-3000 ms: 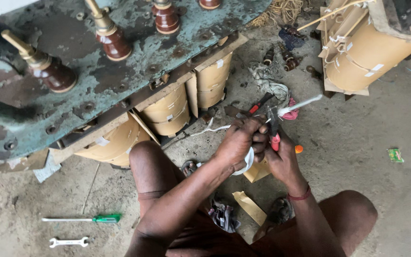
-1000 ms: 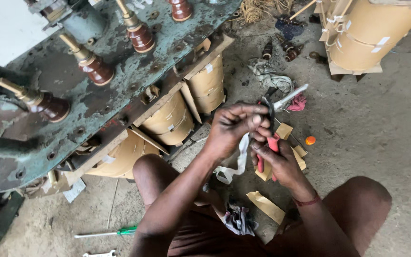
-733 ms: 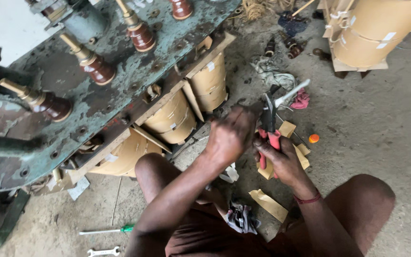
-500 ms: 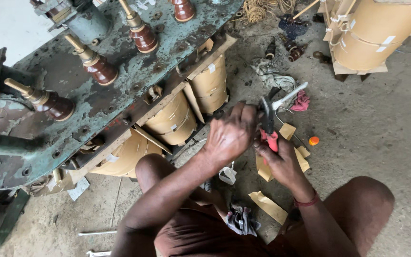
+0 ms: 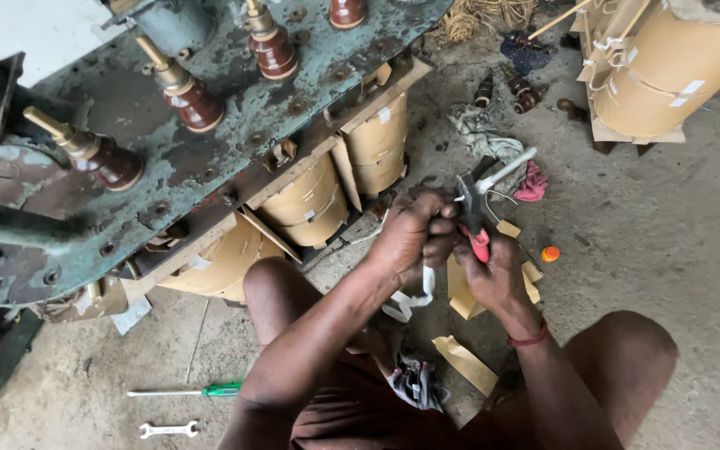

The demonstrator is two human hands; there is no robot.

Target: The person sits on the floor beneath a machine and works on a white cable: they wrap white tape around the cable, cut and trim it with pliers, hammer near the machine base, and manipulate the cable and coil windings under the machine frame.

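The right hand [image 5: 500,279] is gripping red-handled pliers [image 5: 472,208], fingers clamped on the handles. At its nine o'clock, the left hand [image 5: 410,237] is pinching what is probably white tape [image 5: 410,302], fingers together. A green-handled screwdriver [image 5: 185,390] is lying on the floor [image 5: 677,250] at seven o'clock.

- There is only one view, from a camera on the person's head.
- It looks steeply down, over the arms and knees to the concrete floor [image 5: 668,242].
- The left hand [image 5: 410,237] and right hand [image 5: 497,279] are near, a little right of centre.
- The green machine [image 5: 127,200] fills the upper left.
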